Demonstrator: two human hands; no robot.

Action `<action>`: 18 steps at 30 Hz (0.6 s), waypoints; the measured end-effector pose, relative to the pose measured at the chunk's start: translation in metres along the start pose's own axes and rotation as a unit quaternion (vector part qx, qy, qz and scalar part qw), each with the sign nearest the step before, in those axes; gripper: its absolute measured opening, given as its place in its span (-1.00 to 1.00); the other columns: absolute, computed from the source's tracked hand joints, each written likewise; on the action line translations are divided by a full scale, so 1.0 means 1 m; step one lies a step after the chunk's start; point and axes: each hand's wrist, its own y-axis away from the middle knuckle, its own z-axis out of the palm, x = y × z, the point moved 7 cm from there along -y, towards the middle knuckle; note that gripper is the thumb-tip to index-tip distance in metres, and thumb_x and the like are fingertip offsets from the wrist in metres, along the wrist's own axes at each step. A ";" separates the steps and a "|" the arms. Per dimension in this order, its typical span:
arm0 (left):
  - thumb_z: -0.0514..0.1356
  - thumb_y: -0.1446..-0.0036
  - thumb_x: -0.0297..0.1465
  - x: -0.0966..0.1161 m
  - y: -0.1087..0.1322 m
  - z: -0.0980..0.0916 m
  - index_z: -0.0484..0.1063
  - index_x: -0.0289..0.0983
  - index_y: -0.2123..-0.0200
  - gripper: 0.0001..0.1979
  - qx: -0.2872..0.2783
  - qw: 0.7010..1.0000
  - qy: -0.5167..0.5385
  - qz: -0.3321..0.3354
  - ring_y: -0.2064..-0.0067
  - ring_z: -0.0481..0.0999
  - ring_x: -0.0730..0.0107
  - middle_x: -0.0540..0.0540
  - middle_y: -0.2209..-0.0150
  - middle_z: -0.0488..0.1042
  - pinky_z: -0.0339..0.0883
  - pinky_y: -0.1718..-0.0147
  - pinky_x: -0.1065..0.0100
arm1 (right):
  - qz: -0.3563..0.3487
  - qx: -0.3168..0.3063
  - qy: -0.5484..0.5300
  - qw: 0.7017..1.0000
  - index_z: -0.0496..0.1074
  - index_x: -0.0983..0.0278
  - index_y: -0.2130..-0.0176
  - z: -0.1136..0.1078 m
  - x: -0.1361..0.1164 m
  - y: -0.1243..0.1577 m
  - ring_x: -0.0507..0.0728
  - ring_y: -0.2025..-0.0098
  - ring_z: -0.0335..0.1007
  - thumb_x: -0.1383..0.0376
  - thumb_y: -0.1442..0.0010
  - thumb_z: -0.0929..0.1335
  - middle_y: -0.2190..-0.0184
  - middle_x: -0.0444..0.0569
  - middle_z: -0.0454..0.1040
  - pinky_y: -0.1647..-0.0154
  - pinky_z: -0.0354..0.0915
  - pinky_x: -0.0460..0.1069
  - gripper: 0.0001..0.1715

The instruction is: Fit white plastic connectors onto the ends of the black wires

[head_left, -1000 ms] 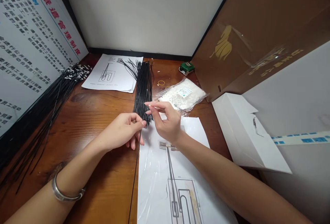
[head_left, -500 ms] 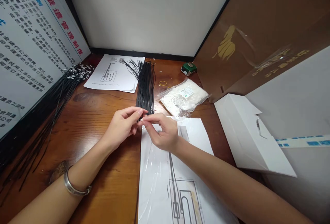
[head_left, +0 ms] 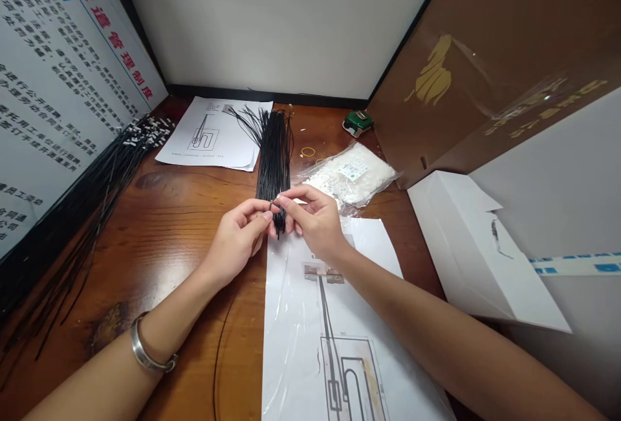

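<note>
My left hand [head_left: 237, 240] and my right hand [head_left: 315, 224] meet at the near end of a bundle of black wires [head_left: 274, 149] lying on the wooden table [head_left: 184, 214]. Both pinch the tip of one thin black wire [head_left: 219, 343], which curves down along the table toward me. A plastic-covered drawing sheet [head_left: 330, 317] with a wire layout lies under my right wrist. My left wrist wears a metal bangle [head_left: 148, 356].
A clear bag of small white parts [head_left: 354, 175] lies right of the bundle. A second drawing sheet [head_left: 213, 133] sits at the back, a green object [head_left: 358, 122] beyond. More black wires with white ends [head_left: 97, 194] lie along the left board. A white box [head_left: 475, 253] stands right.
My hands came together at the bundle's end and pinched one wire. That wire now bows out in a curve below my left hand.
</note>
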 end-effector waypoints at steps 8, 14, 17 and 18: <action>0.22 -0.09 -0.20 0.003 0.001 0.000 0.43 -0.31 0.40 -0.74 -0.001 0.998 -0.054 0.025 0.65 0.12 0.63 0.01 0.53 0.41 -0.09 0.69 0.47 | 0.004 -0.013 0.011 1.000 0.52 0.28 0.41 0.001 -0.001 0.002 -0.09 0.66 0.22 0.21 0.02 0.48 0.55 -0.14 0.51 0.70 0.20 -0.13 -0.81; 0.24 -0.09 -0.22 0.001 0.001 -0.002 0.46 -0.32 0.36 -0.75 0.003 0.999 -0.047 0.026 0.64 0.14 0.64 0.01 0.54 0.43 -0.07 0.69 0.49 | -0.002 -0.018 0.030 0.999 0.53 0.27 0.39 0.000 -0.003 0.002 -0.08 0.66 0.20 0.24 0.02 0.47 0.54 -0.13 0.52 0.70 0.17 -0.13 -0.84; 0.28 -0.06 -0.22 -0.001 0.000 -0.004 0.45 -0.32 0.33 -0.74 0.011 0.999 -0.030 0.020 0.68 0.15 0.64 -0.01 0.53 0.48 -0.07 0.72 0.50 | 0.005 -0.012 0.035 0.999 0.53 0.27 0.39 -0.001 -0.002 0.002 -0.09 0.66 0.18 0.21 0.03 0.48 0.57 -0.15 0.48 0.71 0.14 -0.13 -0.82; 0.29 -0.05 -0.22 -0.001 -0.001 -0.004 0.44 -0.32 0.33 -0.74 0.014 0.999 -0.024 0.019 0.69 0.15 0.65 -0.02 0.52 0.50 -0.06 0.73 0.49 | 0.008 -0.008 0.033 0.999 0.53 0.27 0.39 -0.001 -0.002 0.002 -0.09 0.66 0.18 0.20 0.03 0.48 0.57 -0.15 0.47 0.71 0.14 -0.13 -0.81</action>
